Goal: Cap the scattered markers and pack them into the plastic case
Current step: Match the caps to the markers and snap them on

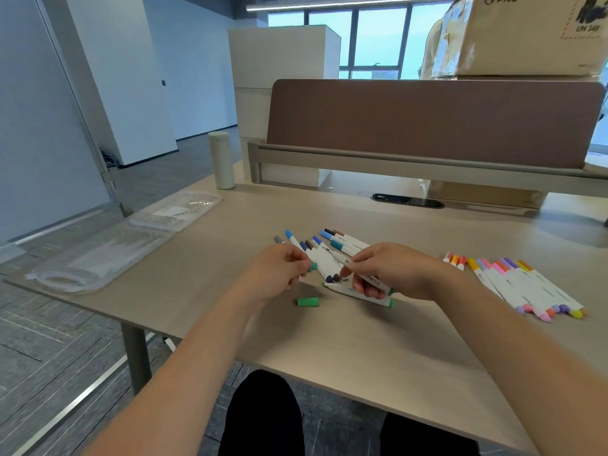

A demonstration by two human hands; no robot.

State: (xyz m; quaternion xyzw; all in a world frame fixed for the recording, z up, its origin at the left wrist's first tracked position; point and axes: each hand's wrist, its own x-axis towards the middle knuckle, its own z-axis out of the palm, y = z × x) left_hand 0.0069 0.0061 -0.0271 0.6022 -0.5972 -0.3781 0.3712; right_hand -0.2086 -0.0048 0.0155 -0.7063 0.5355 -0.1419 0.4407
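Plastic case [108, 248]: far left on the counter [362, 350], lying open, well apart from both hands. It's too clear for me to say whether anything is inside.
Left grip [279, 271]: fingers curled into a pinch, and it's got a green cap [313, 265] poking out rightward from the fingertips.
Loose cap [308, 301]: a second green one, on its side on the counter just on the near side of the left grip, and nobody is touching it.
Cool pile [324, 250]: blues and browns fanned out behind the hands, lying on the counter.
Spare marker [358, 292]: flat on the counter under the right grip, thin bare tip pointing left, green end to the right.
Right grip [391, 271]: clasped round the held marker [373, 280]. Its white barrel runs roughly left to right and its green tail sticks out low on the right.
Key line-up: the pinched cap sits just left of the held marker's left end, near it but not touching. That end hides behind the fingertips, so I can't tell if it's bare. My read is that the cap slides on along the barrel's axis, the left grip doing the short travel.
Warm row [526, 287]: over on the right, pinks, oranges and yellows side by side, capped.
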